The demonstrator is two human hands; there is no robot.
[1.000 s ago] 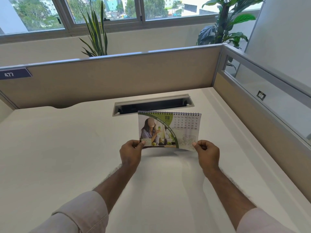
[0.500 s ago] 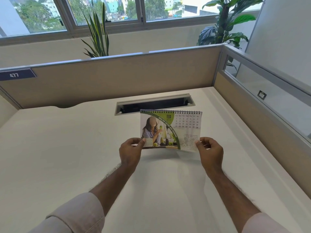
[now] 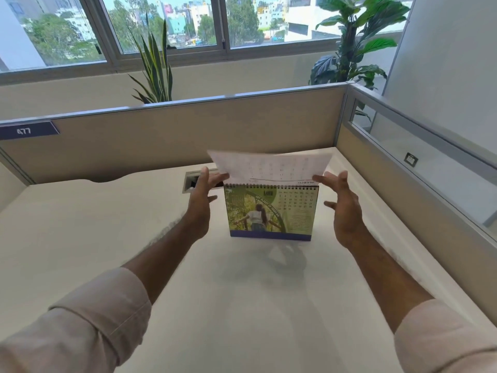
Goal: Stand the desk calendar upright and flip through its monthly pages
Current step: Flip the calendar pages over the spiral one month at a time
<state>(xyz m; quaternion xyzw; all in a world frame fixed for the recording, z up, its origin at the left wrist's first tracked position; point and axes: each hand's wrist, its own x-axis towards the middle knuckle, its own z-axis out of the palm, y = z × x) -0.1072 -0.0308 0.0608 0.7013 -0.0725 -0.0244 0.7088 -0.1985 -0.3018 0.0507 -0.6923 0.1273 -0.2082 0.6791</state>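
Observation:
The desk calendar [image 3: 270,214] stands upright on the white desk [image 3: 107,238], showing a green March page with a photo and a date grid. One white page [image 3: 271,165] is lifted over the spiral binding, blurred and nearly level. My left hand [image 3: 201,200] is at the page's left corner, fingers spread, fingertips touching its underside. My right hand [image 3: 345,208] is at the right corner, fingers apart, index tip against the page's edge. Neither hand pinches the page.
A cable slot [image 3: 192,181] lies in the desk behind my left hand. Beige partition walls [image 3: 188,135] enclose the desk at the back and right. Two plants, a spiky one [image 3: 154,68] and a broad-leaved one [image 3: 349,49], stand beyond the partition under the windows.
The February page that both hands gripped at its bottom corners has swung up over the binding. March now shows. My fingers have opened and my hands have risen.

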